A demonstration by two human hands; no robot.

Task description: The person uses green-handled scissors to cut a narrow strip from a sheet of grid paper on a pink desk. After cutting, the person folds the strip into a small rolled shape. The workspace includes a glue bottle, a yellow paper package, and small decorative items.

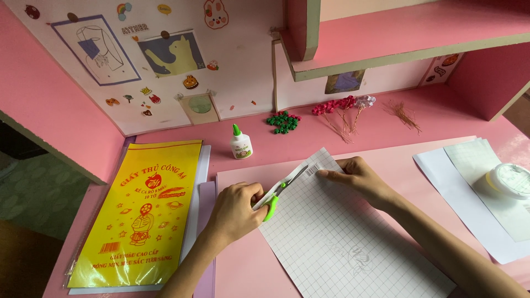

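My left hand (236,208) grips green-handled scissors (282,190), whose blades lie across the upper left edge of a white squared paper sheet (342,237). That sheet rests tilted on a pink paper sheet (243,265) on the pink desk. My right hand (358,175) presses flat on the squared sheet's top corner, fingertips just right of the blade tips.
A yellow craft-paper pack (143,212) lies at the left. A small white glue bottle with a green cap (241,143) stands behind the sheets. Green beads (283,121), red and pale paper flowers (342,107) and thin wires (406,113) lie by the back wall. White sheets (469,193) and a round tape roll (510,179) sit at right.
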